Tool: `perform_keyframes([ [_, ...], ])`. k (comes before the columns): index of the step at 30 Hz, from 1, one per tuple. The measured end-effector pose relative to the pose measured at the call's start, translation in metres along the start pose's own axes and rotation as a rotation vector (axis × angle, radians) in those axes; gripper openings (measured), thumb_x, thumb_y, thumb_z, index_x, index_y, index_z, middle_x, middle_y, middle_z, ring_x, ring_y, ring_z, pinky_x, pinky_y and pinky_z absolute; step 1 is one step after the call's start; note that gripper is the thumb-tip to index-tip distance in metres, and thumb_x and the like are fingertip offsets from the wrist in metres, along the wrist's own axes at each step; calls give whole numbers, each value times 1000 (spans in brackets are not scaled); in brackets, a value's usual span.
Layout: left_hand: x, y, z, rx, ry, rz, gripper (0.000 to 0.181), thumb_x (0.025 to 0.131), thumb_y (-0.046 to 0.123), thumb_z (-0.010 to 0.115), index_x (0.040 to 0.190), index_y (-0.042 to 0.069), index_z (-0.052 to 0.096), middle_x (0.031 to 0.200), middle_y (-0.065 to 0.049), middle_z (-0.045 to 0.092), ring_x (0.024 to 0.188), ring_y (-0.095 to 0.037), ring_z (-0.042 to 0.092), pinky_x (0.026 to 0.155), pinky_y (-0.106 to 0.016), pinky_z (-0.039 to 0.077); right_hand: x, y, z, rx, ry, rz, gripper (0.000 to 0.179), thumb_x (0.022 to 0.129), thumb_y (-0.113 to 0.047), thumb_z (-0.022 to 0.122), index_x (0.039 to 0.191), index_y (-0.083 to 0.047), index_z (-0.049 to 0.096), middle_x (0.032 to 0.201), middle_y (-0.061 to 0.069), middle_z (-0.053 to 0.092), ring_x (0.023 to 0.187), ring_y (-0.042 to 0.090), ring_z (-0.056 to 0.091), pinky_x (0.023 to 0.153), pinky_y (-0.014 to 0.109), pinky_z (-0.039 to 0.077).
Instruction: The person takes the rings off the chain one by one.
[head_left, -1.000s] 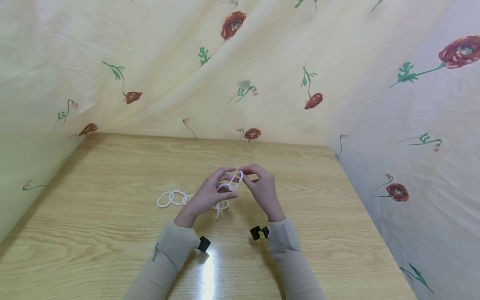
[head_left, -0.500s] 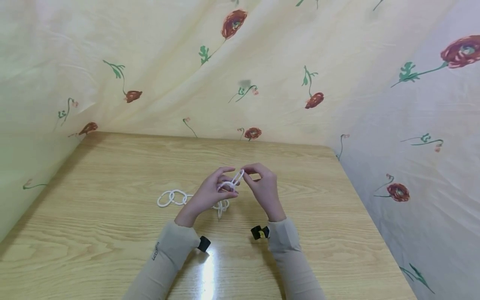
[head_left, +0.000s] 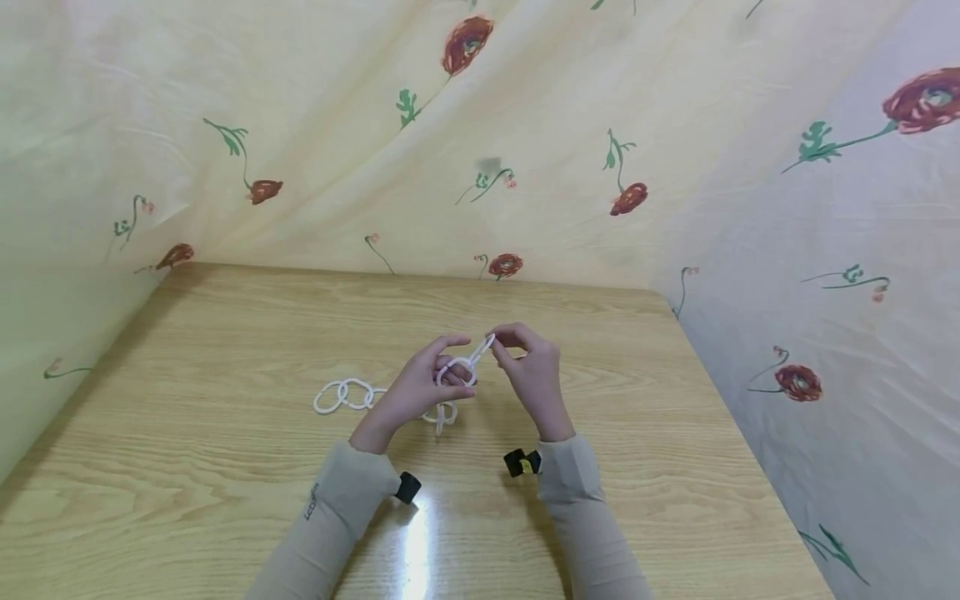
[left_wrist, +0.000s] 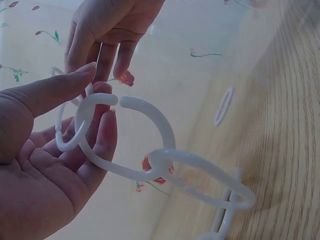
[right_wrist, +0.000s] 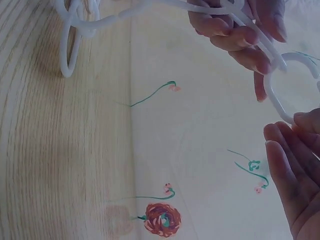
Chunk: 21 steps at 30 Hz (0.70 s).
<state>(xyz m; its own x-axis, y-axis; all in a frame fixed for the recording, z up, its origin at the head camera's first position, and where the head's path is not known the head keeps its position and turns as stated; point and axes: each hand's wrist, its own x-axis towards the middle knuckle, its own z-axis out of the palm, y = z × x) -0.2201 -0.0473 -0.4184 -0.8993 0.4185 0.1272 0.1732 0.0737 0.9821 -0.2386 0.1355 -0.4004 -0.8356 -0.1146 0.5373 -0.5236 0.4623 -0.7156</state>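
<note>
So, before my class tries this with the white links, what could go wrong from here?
Beside the left grip, one gapped link could let its neighbour slip out if tugged.
The right grip pinches the rightmost link at one end, so that link may slip free.
More of the chain lies on the table, partly hidden behind the left grip in the head view, so it might snag unnoticed.

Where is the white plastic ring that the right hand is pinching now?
In the head view, the white plastic ring slants just below centre, between the left hand and the right hand, which pinches its upper end.
</note>
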Motion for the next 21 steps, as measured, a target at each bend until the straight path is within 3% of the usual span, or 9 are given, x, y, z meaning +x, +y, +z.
perform_keyframes([
  [7, 1, 0, 0, 24, -8, -23, 65, 77, 5, 73, 134, 11, 41, 86, -8, 66, 73, -14, 61, 63, -23, 50, 1, 1, -5, 52, 40, 54, 8, 86, -11, 65, 91, -5, 68, 86, 8, 69, 75, 19, 66, 54, 22, 55],
  [10, 2, -1, 0, 38, -24, -6, 58, 78, 6, 73, 130, 5, 46, 83, -5, 66, 70, -12, 59, 59, -20, 46, 2, 1, -7, 76, 60, 75, 9, 85, -12, 66, 91, -5, 68, 87, 9, 70, 75, 20, 66, 54, 24, 55],
  [14, 2, -2, -1, 54, -34, -11, 42, 80, 9, 71, 118, -3, 56, 83, -5, 66, 74, -11, 61, 64, -20, 49, 3, 1, -8, 110, 68, 107, 11, 85, -10, 66, 93, -2, 67, 88, 13, 69, 76, 24, 66, 55, 32, 57],
  [21, -1, -3, -5, 18, -22, -60, 25, 84, 16, 69, 103, 1, 64, 88, -9, 69, 80, -21, 64, 72, -32, 54, 2, -22, -12, 113, 92, 114, 10, 86, 0, 61, 92, 8, 63, 85, 20, 67, 74, 35, 65, 55, 41, 56],
])
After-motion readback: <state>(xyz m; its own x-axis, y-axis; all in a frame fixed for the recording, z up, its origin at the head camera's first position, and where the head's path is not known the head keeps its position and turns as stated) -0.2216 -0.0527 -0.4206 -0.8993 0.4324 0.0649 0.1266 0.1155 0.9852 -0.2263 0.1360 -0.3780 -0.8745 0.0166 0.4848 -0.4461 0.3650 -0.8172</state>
